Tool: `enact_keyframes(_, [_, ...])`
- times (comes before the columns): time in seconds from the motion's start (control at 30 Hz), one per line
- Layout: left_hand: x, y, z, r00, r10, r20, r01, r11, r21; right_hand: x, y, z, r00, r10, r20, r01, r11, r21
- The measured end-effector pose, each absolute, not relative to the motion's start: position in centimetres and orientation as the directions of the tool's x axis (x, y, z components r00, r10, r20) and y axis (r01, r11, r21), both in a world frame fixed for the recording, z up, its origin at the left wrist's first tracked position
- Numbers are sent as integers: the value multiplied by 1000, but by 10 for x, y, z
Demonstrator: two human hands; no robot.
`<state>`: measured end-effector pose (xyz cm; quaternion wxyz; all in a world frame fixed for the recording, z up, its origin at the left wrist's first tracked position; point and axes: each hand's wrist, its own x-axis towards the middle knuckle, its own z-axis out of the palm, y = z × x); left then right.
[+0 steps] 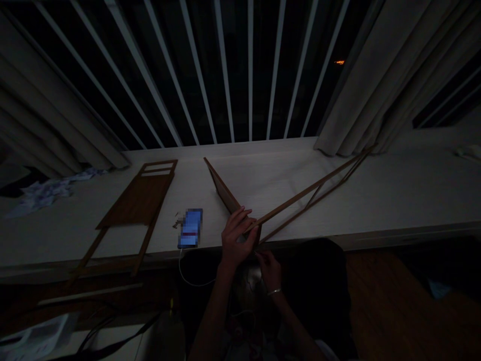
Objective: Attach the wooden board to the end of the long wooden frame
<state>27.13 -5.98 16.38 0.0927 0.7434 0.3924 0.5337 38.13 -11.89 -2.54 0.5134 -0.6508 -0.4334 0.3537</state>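
Observation:
My left hand (238,235) is closed around the corner where a flat wooden panel (223,190) meets a long wooden frame (300,199). The panel leans up to the left. Stretching to the far right, the frame has two rails joined by a crosspiece. Just below that corner, my right hand (269,268) has its fingers pinched near the end of the lower rail; whatever is between them is too small and dark to name. A bracelet circles the right wrist.
On the pale ledge (263,173) at left lies a wooden slatted folding-chair-like piece (137,200). Beside it are a lit phone (191,228) on a white cable and small hardware pieces (177,222). Window bars (250,75) and curtains (356,90) rise behind. The room is dim.

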Motion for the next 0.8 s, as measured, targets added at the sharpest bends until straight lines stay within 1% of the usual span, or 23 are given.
enact_keyframes(0.07, [272,-60,164,113,678,727,478,-678,558,380,-119,-26,363,931,-44,175,-114,-978])
enact_keyframes(0.13, [272,-60,164,105,673,732,473,-681,558,378,-118,-28,330,940,-90,98,-129,-987])
enact_keyframes(0.2, [272,-60,164,104,672,733,474,-681,558,376,-115,-30,283,945,-165,-18,-167,-986])
enact_keyframes(0.3, [272,-60,165,108,678,727,482,-675,558,373,-111,-34,226,929,-294,-202,-250,-947])
enact_keyframes(0.37, [272,-60,165,110,679,725,483,-675,558,371,-110,-37,221,915,-339,-283,-272,-920])
enact_keyframes(0.5, [272,-60,165,110,682,723,481,-673,562,370,-110,-41,215,904,-369,-366,-275,-889])
enact_keyframes(0.6, [272,-60,165,112,683,721,481,-673,563,368,-112,-42,199,899,-389,-399,-289,-870])
enact_keyframes(0.8, [271,-60,165,117,685,719,481,-672,563,362,-114,-34,300,854,-424,-461,-259,-849])
